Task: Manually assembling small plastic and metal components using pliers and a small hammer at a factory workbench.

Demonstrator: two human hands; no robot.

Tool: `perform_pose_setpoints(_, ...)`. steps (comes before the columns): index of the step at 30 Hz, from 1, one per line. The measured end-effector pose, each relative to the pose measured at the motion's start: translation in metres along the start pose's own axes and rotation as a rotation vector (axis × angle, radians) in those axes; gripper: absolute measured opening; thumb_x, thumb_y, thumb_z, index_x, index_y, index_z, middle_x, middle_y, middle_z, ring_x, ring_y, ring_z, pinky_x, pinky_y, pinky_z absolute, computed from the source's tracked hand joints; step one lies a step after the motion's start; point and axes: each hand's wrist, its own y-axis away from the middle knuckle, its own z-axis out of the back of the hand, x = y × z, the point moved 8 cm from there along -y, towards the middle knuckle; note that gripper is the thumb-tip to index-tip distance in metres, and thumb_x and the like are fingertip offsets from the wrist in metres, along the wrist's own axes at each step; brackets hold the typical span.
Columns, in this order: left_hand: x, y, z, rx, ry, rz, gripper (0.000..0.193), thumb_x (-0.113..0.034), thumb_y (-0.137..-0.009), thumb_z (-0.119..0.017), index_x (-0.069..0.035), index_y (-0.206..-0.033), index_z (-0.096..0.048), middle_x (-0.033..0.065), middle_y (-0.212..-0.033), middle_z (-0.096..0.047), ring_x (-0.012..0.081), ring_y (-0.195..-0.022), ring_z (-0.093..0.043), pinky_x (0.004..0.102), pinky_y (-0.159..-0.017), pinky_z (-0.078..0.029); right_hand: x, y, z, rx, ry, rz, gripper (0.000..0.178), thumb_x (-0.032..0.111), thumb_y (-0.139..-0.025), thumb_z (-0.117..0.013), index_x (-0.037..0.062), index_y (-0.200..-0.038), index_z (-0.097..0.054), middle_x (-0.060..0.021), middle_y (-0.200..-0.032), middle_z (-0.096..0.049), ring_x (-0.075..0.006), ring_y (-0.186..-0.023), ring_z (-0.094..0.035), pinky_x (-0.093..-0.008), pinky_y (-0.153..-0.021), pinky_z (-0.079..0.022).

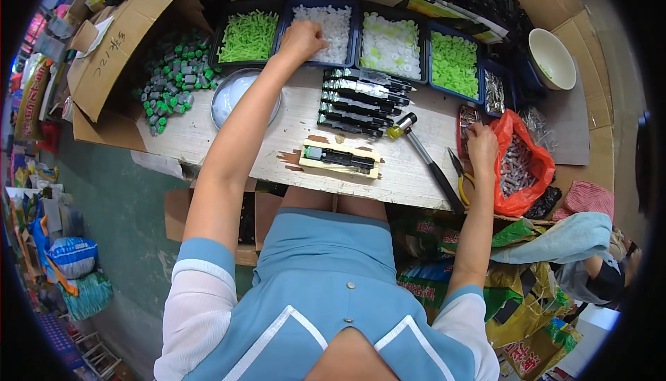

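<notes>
My left hand [302,41] reaches into a blue bin of small white plastic parts [336,26], its fingers bent together among them. Whatever they pinch is too small to make out. Over a small red tray [465,114] of tiny metal parts, my right hand [481,146] has its fingertips drawn together; their contents are hidden. A cream block-shaped holder [310,163] lies between my arms. Set in it is a long black plastic assembly [350,159] with a grey-and-green cylinder at its left end. Several similar black assemblies [357,114] lie in a row behind.
Bins of light-green parts [248,37], whitish rings [390,46] and green pieces [454,65] line the back. Left are grey-green cylinders [170,79] and a round metal dish [225,100]. A hammer [424,155], pliers [460,178] and a red bag [505,131] lie right.
</notes>
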Motion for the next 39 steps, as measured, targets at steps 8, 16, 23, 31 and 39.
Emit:
perform_pose_setpoints(8, 0.024, 0.011, 0.005, -0.018, 0.655, 0.292, 0.011, -0.012, -0.066, -0.066, -0.002, -0.067, -0.061, 0.0087, -0.063, -0.061, 0.0165, -0.054, -0.059, 0.0299, -0.043, -0.045, -0.005, 0.005, 0.007, -0.101, -0.115, 0.021, 0.014, 0.014, -0.08, -0.055, 0.0027, -0.086, -0.061, -0.0196, -0.083, -0.058, -0.0383, -0.08, -0.056, -0.045, -0.069, -0.043)
perform_pose_setpoints(16, 0.006, 0.05, 0.015, -0.025, 1.466, 0.265, 0.013, -0.006, -0.073, -0.062, -0.004, -0.083, -0.055, 0.0048, -0.061, -0.054, 0.0089, -0.042, -0.048, 0.0218, -0.032, -0.034, -0.019, 0.009, 0.009, -0.157, -0.55, -0.044, 0.012, 0.012, -0.083, -0.056, 0.0002, -0.084, -0.056, -0.0096, -0.075, -0.056, -0.0213, -0.067, -0.054, -0.0324, -0.06, -0.042)
perform_pose_setpoints(23, -0.074, 0.164, -0.009, 0.314, 1.836, 0.21, 0.016, -0.007, -0.083, -0.058, 0.0, -0.098, -0.059, 0.0088, -0.075, -0.062, 0.0107, -0.056, -0.058, 0.0232, -0.041, -0.046, 0.1, 0.066, 0.02, 0.156, -1.306, 0.068, 0.006, 0.008, -0.088, -0.051, 0.0043, -0.084, -0.053, 0.0022, -0.074, -0.049, -0.0054, -0.068, -0.045, -0.0181, -0.064, -0.037)
perform_pose_setpoints(31, -0.08, 0.228, -0.033, 0.377, 1.732, 0.241, 0.018, -0.002, -0.081, -0.058, 0.002, -0.099, -0.058, 0.014, -0.083, -0.063, 0.0148, -0.065, -0.061, 0.0249, -0.049, -0.051, 0.201, 0.111, 0.004, 0.429, -1.352, 0.302, 0.008, 0.007, -0.083, -0.055, -0.0002, -0.08, -0.052, -0.0027, -0.074, -0.05, -0.009, -0.068, -0.047, -0.022, -0.061, -0.038)
perform_pose_setpoints(39, -0.082, 0.238, -0.027, 0.342, 1.653, 0.201, 0.02, -0.002, -0.08, -0.06, 0.001, -0.099, -0.054, 0.0097, -0.081, -0.061, 0.0132, -0.065, -0.061, 0.0235, -0.049, -0.051, 0.217, 0.118, 0.014, 0.354, -1.208, 0.442, 0.009, 0.007, -0.082, -0.055, -0.0013, -0.079, -0.052, -0.0079, -0.074, -0.05, -0.017, -0.066, -0.049, -0.0264, -0.059, -0.04)
